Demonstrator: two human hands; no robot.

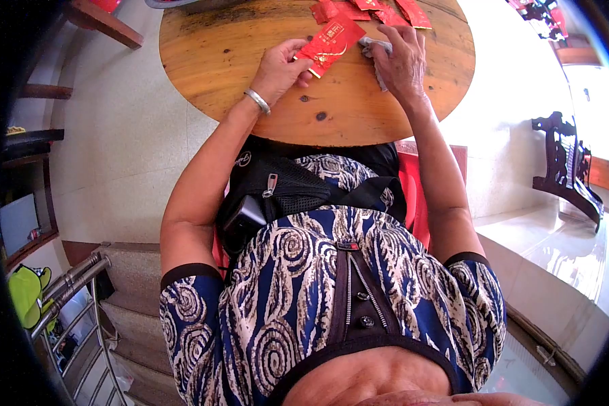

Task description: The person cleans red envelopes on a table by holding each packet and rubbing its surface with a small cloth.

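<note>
My left hand, with a silver bracelet at the wrist, grips a red packet printed in gold between thumb and fingers. The packet is tilted over the round wooden table. To the right, my right hand is closed on a crumpled whitish cloth or tissue; its exact kind is unclear. Part of that cloth hangs below the fingers and is hidden by them. Beyond both hands, several more red packets lie spread at the far side of the table.
A black bag rests on my lap, against the near table edge. Part of a red chair shows beneath me. Steps with a metal railing are at lower left. Dark carved wooden furniture stands on the right.
</note>
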